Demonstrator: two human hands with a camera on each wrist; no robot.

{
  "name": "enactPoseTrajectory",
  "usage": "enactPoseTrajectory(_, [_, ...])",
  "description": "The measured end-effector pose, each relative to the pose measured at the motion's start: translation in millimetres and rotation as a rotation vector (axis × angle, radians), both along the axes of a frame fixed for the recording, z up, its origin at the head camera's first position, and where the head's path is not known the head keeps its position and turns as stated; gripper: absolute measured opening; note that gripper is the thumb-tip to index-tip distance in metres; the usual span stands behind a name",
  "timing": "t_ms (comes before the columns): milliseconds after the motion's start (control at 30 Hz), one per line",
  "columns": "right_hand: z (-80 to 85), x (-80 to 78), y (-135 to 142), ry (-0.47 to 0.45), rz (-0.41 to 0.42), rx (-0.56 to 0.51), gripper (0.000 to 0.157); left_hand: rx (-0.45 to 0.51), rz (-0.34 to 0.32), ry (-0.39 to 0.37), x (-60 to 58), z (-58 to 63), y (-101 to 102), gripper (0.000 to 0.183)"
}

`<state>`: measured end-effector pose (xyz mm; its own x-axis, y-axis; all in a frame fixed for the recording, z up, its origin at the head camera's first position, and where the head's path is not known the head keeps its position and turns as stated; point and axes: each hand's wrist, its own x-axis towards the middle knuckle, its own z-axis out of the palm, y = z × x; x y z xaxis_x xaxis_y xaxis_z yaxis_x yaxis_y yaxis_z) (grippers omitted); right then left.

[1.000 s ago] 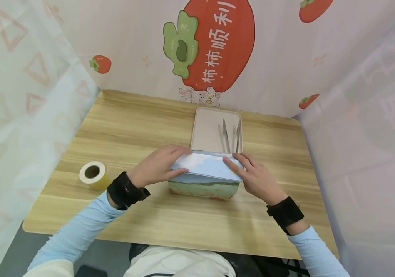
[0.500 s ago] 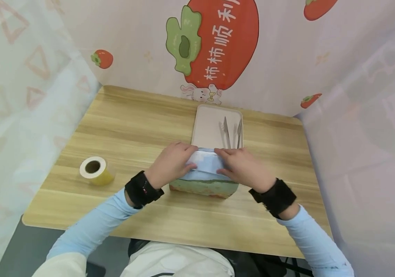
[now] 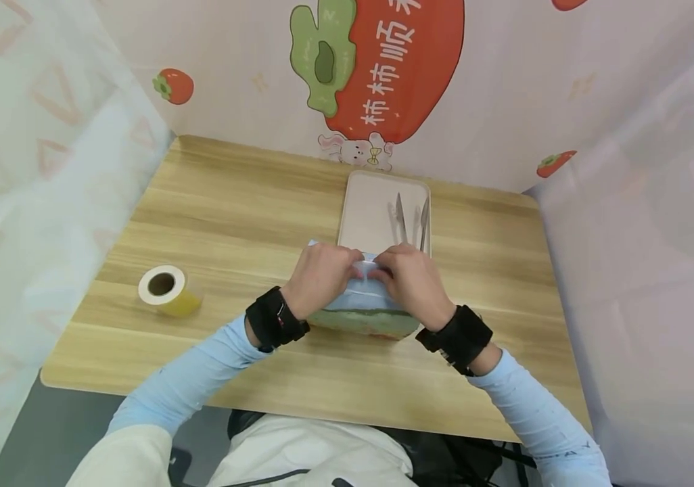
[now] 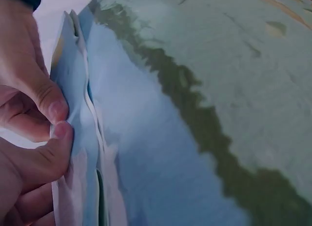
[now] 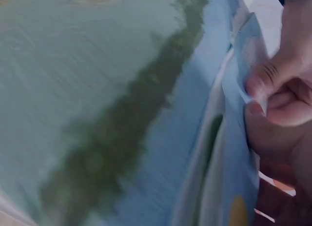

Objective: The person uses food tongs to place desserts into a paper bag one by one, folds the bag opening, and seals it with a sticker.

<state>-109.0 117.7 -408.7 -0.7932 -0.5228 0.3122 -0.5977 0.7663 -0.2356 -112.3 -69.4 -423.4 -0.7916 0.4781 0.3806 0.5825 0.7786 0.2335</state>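
Observation:
A paper bag (image 3: 362, 319) printed with blue sky and green ground lies on the table in the middle of the head view, its top folded over toward me. My left hand (image 3: 324, 274) pinches the folded edge between thumb and fingers. My right hand (image 3: 410, 279) pinches the same fold just to the right, the thumbs nearly meeting. In the left wrist view the left thumb (image 4: 61, 133) presses on the blue fold, with layered paper edges beside it. The right wrist view shows the right thumb (image 5: 254, 109) on the flap.
Behind the bag stands a beige tray (image 3: 368, 210) with two slim metal utensils, one a knife (image 3: 400, 215). A roll of yellow tape (image 3: 169, 291) stands on the table (image 3: 243, 196) at left. Printed curtains (image 3: 219, 40) enclose the table's back and sides.
Both hands have moved inward from the ends of the fold to its middle and now pinch it there. The bag stays in about the same place.

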Motion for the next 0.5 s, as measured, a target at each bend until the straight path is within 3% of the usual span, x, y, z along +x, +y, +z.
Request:
enactPoseTrajectory(300, [-3.2, 4.8, 16, 0.041, -0.081, -0.044, 0.024, 0.067, 0.000, -0.071, 1.6, 2.4, 3, 0.017])
enactPoseTrajectory(500, [-7.3, 6.7, 34, 0.053, -0.077, -0.057, 0.021, 0.088, 0.003, -0.084, -0.6, -0.7, 4, 0.017])
